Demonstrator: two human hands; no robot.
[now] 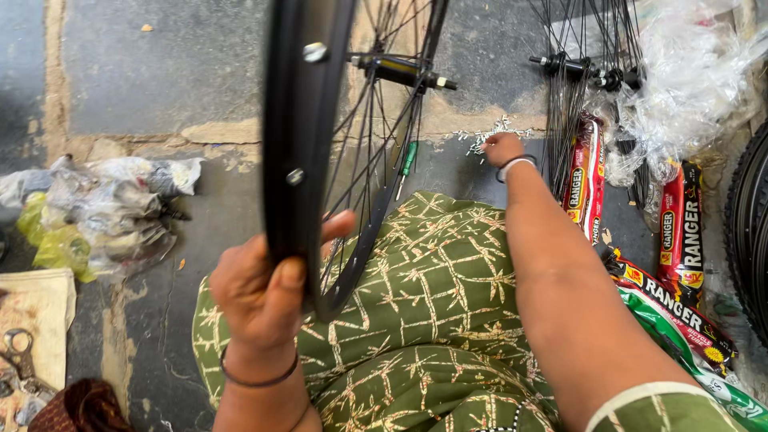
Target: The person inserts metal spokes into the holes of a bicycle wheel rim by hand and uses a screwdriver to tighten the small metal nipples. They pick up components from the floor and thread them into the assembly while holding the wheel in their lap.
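Black rim (292,120) inside left grip (260,292)

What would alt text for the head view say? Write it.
A person's left hand holds a black bicycle wheel upright by its rim over their green patterned lap, while the right hand reaches to small silver bits scattered on the stone floor.

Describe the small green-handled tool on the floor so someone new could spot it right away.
Start at the black bicycle wheel rim held upright by the left hand. Look through its thin metal spokes to the grey stone floor just beyond the green patterned cloth. There lies the slim green-handled tool, the only green stick-shaped item, left of the right hand at the pile of small silver parts.
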